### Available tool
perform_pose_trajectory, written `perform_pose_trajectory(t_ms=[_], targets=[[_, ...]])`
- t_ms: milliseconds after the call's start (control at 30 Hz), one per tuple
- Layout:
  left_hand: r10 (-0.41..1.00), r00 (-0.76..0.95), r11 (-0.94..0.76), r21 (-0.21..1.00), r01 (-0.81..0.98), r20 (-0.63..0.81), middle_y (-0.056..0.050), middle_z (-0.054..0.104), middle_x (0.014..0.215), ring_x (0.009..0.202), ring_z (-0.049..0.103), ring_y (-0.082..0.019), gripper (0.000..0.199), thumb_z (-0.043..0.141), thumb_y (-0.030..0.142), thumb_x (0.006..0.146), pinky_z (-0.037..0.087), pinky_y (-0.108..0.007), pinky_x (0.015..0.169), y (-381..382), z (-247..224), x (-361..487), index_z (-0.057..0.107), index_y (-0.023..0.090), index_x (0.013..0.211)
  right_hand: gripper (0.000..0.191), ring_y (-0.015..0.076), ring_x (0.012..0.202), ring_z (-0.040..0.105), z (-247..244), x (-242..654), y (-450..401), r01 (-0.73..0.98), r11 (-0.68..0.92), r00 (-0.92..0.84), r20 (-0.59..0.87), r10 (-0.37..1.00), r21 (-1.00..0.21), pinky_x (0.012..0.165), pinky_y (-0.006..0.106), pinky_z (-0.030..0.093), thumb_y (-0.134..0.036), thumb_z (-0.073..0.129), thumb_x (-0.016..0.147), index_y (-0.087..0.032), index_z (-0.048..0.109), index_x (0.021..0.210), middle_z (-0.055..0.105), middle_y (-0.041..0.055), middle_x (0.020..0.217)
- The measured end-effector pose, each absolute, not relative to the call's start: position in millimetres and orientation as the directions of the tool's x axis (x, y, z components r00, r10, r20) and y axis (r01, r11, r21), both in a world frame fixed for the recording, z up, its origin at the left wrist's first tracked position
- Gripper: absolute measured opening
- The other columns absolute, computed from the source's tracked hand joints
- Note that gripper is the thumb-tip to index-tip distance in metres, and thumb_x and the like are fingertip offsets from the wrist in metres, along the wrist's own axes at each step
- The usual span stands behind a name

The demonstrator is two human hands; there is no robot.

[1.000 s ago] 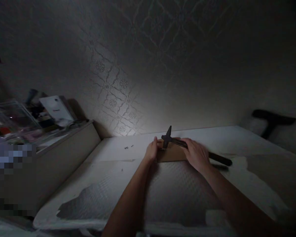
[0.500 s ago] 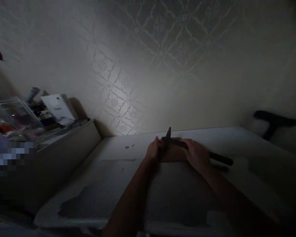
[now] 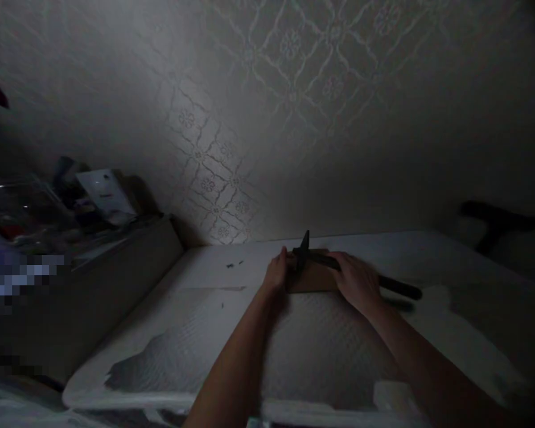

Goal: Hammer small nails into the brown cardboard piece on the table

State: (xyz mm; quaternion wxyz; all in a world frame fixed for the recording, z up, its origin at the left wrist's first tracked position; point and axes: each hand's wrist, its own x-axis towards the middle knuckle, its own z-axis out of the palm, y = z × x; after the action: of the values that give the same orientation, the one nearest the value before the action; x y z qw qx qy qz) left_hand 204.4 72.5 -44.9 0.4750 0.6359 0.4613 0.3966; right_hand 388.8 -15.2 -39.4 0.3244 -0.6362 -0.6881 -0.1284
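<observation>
One hammer [image 3: 304,250] fills the closed right hand [image 3: 357,282], the curled left hand's [image 3: 276,273] hold unclear.

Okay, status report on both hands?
Right hand gripping dark long-handled hammer. Left hand at flat brown board. Hammer head over board; contact unclear.

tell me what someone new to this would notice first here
Probably the dark hammer, gripped in the right hand with its head over a brown board. The left hand is at the board's left edge. Behind them, patterned wallpaper catches the light.
</observation>
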Motion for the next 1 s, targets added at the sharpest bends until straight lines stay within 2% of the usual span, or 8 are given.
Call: perform_pose_trajectory(t_ms=[467, 667, 1000], targets=[[0.958, 0.251, -0.215, 0.932, 0.292, 0.142, -0.014, 0.069, 0.093, 0.095, 0.061, -0.026, 0.071, 0.021, 0.063, 0.089, 0.043, -0.036, 0.088, 68.6, -41.8, 204.2, 0.068, 0.010, 0.097, 0.026, 0.0211, 0.091, 0.059, -38.8, 388.4, -15.4, 0.961, 0.152, 0.022, 0.616, 0.787, -0.229, 0.079, 0.034, 0.042, -0.014, 0.047, 0.083, -0.022, 0.055, 0.106, 0.065, 0.0052, 0.101], [0.960, 0.259, -0.180, 0.948, 0.264, 0.110, -0.012, 0.070, 0.090, 0.095, 0.061, -0.026, 0.070, 0.023, 0.063, 0.088, 0.043, -0.035, 0.088, 70.2, -42.0, 204.8, 0.068, 0.010, 0.098, 0.026, 0.0213, 0.091, 0.059, -38.8, 389.0, -14.9, 0.964, 0.149, 0.025, 0.635, 0.772, -0.219, 0.079, 0.034, 0.042, -0.014, 0.047, 0.083, -0.022, 0.054, 0.106, 0.065, 0.0053, 0.100], [0.965, 0.242, -0.172, 0.942, 0.287, 0.103, -0.014, 0.069, 0.092, 0.097, 0.061, -0.027, 0.068, 0.024, 0.061, 0.089, 0.042, -0.036, 0.090, 69.3, -40.3, 204.4, 0.068, 0.010, 0.097, 0.027, 0.0211, 0.090, 0.059, -37.7, 387.5, -15.7, 0.967, 0.144, 0.016, 0.613, 0.790, -0.211, 0.079, 0.035, 0.043, -0.013, 0.047, 0.084, -0.021, 0.055, 0.108, 0.064, 0.0059, 0.100]])
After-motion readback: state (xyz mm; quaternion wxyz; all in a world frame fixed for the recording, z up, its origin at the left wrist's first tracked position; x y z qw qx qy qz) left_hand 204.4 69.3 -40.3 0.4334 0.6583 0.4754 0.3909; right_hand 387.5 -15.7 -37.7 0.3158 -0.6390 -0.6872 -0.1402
